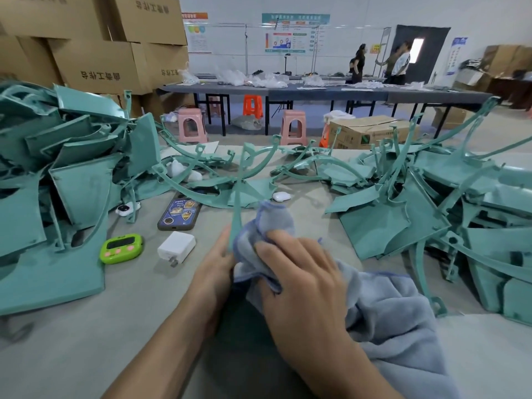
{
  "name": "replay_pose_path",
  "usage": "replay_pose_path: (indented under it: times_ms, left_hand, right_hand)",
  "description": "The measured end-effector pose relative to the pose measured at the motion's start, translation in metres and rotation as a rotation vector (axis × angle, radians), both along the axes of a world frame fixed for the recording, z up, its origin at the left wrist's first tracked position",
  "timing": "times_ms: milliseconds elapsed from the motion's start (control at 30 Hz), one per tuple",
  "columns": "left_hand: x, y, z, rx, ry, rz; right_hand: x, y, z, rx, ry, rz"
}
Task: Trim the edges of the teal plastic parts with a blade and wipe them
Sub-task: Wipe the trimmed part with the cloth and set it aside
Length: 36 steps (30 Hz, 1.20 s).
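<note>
teal parts [80, 194] look like smooth, slightly glossy plastic, the grey-blue cloth [388, 312] is soft fuzzy fabric, counter [72, 341] is matt grey.

Place type: factory workshop, parts-finishing floor.
Bench: grey work surface [86, 341], teal plastic parts [80, 182] heaped at 9 and 3 o'clock.
Stock: stacked cardboard cartons [95, 64], 10 o'clock.
Stations: long dark tables [316, 93] with plastic stools [191, 125], 12 o'clock.
Wall: printed notice boards [295, 33], 12 o'clock.
Staff: people [400, 64] standing, 1 o'clock.
</note>
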State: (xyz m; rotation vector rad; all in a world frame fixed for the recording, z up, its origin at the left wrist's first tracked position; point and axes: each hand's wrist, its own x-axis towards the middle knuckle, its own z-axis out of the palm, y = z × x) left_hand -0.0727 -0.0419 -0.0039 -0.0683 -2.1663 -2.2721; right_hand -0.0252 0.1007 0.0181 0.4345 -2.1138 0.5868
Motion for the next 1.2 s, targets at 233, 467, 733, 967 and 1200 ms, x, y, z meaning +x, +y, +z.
replay_pose_path:
  times_ms: [233,467,733,967,1200]
  left_hand:
    - [-0.001,0.007,-0.003,-0.102,0.118,-0.191]
    - [0.002,0.008,0.000,-0.157,0.115,-0.181]
    - [0.004,0.015,0.004,-0.191,0.032,-0.165]
    - [0.004,0.018,0.006,-0.067,-0.047,-0.184]
    - [-0.007,0.001,0.006,0.289,-0.251,-0.148]
  right_hand:
    - [-0.015,0.015,0.008,0.188,-0.230,-0.054]
    - [-0.018,0.007,0.015,0.359,-0.319,-0.169]
    - [-0.064,0.004,0.033,0.549,-0.250,-0.319]
    - [-0.100,0.024,0.043,0.410,-0.144,-0.372]
    - [-0.086,0.079,0.034,0.050,-0.285,-0.567]
